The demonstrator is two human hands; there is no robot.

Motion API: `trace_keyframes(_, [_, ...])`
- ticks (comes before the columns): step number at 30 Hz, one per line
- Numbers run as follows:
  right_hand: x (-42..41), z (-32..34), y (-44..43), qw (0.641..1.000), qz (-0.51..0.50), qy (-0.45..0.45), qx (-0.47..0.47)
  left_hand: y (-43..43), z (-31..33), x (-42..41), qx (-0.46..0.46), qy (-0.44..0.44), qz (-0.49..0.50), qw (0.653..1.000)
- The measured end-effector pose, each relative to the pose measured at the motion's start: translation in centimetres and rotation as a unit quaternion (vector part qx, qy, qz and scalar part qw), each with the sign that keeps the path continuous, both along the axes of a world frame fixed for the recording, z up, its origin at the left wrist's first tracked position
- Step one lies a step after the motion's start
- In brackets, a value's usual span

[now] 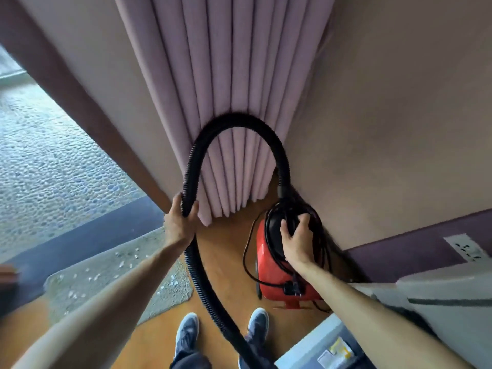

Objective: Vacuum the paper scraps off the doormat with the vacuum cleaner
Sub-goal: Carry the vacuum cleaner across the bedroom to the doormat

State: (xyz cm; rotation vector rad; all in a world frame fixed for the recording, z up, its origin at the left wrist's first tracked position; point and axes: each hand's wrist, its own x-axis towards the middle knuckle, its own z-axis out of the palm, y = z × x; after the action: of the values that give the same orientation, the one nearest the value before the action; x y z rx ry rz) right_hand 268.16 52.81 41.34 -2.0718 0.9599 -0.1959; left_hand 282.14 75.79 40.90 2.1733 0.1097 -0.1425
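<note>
Looking down over a person's two bare arms at a doorway, we see the hands well apart, each clamped on a different part of the machine. The left hand [179, 222] grips the black ribbed hose [234, 120], fingers and thumb wrapped round it. From there the hose arches up in front of the pleated pink curtain [226, 70] and comes down into the vacuum cleaner [269, 275]. The hose's other end trails down between the person's grey shoes [187, 334] and out of the bottom of the view. The right hand [296, 237] curls over the black handle [275, 225] on top of the red vacuum cleaner, which sits on the wooden floor [226, 251] against the beige wall. Its black power cord [247, 262] is looped round the body, with the plug [291, 286] lying against the red casing. We find the grey doormat [178, 295] on the floor to the left of the hose, just inside the threshold and partly covered by the left forearm. White paper scraps [127, 255] are scattered across its surface. Beyond the mat lies pebbled ground [53, 155] outside. A wall socket [466, 249] shows at the right edge.
</note>
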Motion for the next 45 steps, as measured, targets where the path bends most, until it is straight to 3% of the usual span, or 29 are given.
trace_keyframes(5, [1.8,-4.1,1.3,0.997,0.072,0.031,0.010,2.9,-4.3,-2.1,0.020,0.011,0.049,0.999])
trace_keyframes(17, [3.7,-19.4,6.3,0.975,0.186,0.109,0.046,6.7,-19.1,-3.5,0.072,0.134,0.215,0.965])
trace_keyframes(27, [5.5,-32.9,7.3,0.974,0.190,0.119,0.037,7.3,-33.2,-3.5,0.070,0.207,0.197,0.956])
trace_keyframes(35, [7.0,-42.7,6.7,0.969,0.221,0.113,0.002,8.0,-43.6,-2.1,0.058,0.199,0.206,0.956])
trace_keyframes(45, [7.7,-50.8,6.2,0.970,0.216,0.111,-0.009,6.8,-51.9,-2.1,0.093,0.218,0.166,0.957])
